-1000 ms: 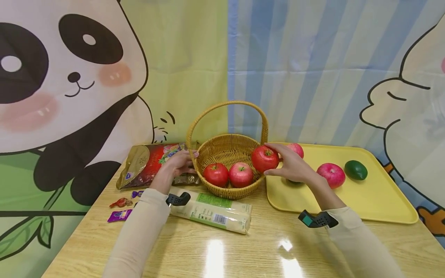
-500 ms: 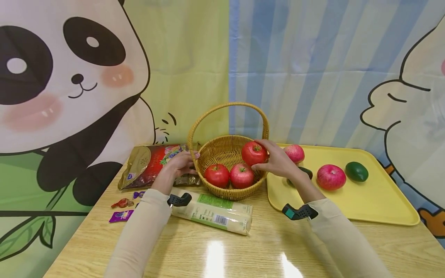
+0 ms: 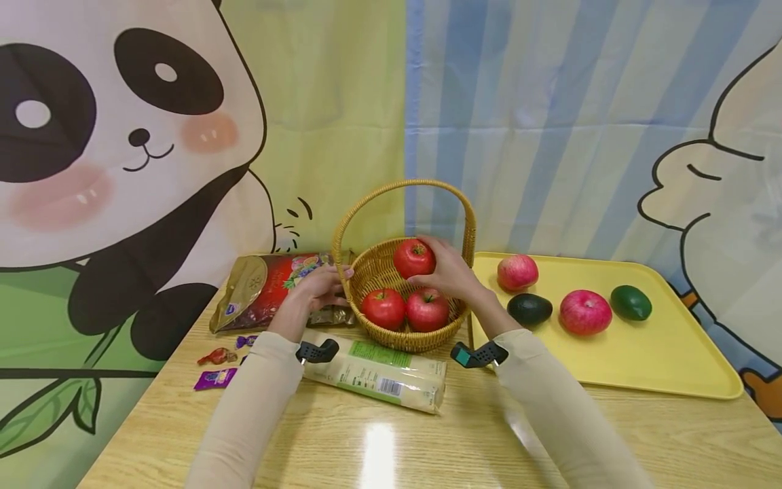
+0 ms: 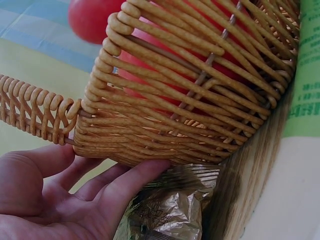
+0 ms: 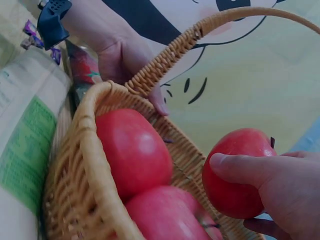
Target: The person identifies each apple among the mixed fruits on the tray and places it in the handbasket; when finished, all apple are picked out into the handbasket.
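Counted: three red apples at the woven wicker basket (image 3: 400, 272), two lying inside, one held; two apples and two dark green avocados on the yellow tray (image 3: 666, 360). The held red apple (image 3: 414, 258) has moved from the basket's right rim to over its middle. Right hand (image 3: 449, 272) curls round it; left hand (image 3: 318, 288), fingers straight, touches the basket's wall.

I count five apples (image 3: 414, 259), two avocados (image 3: 529, 309), one basket (image 3: 403, 337), one tray (image 3: 660, 360), one snack bag (image 3: 263, 288), one noodle pack (image 3: 373, 373), three candies (image 3: 210, 379)
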`<state>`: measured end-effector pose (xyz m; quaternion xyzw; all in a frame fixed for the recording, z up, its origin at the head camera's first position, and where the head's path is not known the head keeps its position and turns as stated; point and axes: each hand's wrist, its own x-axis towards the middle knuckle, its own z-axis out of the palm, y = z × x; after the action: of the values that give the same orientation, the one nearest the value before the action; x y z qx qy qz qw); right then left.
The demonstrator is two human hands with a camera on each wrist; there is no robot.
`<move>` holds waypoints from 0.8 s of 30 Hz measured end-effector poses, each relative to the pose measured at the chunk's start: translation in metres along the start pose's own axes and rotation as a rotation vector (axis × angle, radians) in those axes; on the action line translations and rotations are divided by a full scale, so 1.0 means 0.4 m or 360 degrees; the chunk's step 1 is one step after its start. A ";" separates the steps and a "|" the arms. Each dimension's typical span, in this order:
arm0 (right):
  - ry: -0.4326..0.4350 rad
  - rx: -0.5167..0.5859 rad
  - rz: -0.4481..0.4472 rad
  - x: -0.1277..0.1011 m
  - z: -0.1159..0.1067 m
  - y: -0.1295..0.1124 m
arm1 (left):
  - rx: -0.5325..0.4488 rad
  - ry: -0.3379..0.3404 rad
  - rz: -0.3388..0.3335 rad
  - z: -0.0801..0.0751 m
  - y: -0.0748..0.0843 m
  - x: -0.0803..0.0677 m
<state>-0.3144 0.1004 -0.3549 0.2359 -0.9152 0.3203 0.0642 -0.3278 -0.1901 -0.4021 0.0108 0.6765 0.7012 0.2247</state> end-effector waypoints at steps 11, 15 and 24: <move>-0.0078 0.0033 0.0130 0.051 0.070 -0.034 | -0.0016 0.0030 -0.0009 0.005 0.002 -0.001; -0.0095 0.0051 0.0190 0.062 0.083 -0.038 | -0.0021 0.0035 -0.0013 0.007 0.003 -0.002; -0.0221 0.0006 0.0242 0.083 0.103 -0.049 | -0.0030 0.0037 -0.0011 0.008 0.006 -0.005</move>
<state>-0.3328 0.0486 -0.3676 0.1874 -0.9321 0.3089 -0.0242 -0.3257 -0.1879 -0.3991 -0.0018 0.6726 0.7068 0.2192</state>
